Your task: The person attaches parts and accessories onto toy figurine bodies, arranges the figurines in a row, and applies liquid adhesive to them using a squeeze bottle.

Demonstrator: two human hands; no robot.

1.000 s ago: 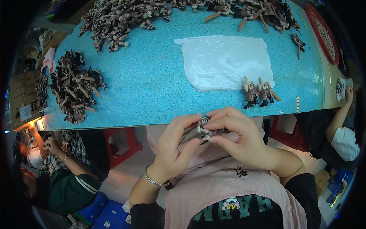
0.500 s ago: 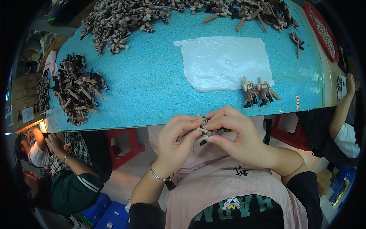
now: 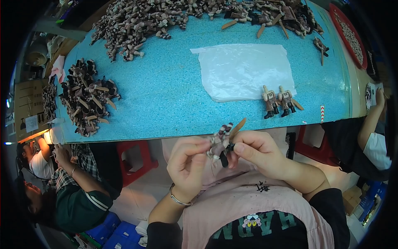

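Observation:
Between my hands, just off the table's near edge, is a small toy figure (image 3: 222, 143) in brown, cream and black, with striped parts and a tan blade-shaped piece pointing up and right. My left hand (image 3: 188, 159) pinches its left side with thumb and forefinger. The thumb and fingers of my right hand (image 3: 259, 149) close on its right side, near the black part. Two similar figures, a left figure (image 3: 270, 101) and a right figure (image 3: 286, 101), lie side by side on the table, overlapping the near right corner of a white plastic sheet (image 3: 248, 72).
The blue table (image 3: 157, 95) bears a big heap of figure parts (image 3: 141, 25) at the back, brown pieces (image 3: 286, 16) at back right and a pile of figures (image 3: 87, 97) at left. A red tray (image 3: 346, 35) stands far right. Co-workers sit on both sides, near red stools (image 3: 134, 162).
The figure in my hands has been turned, so its striped parts and tan piece now point upward. My hands have moved slightly apart and lower.

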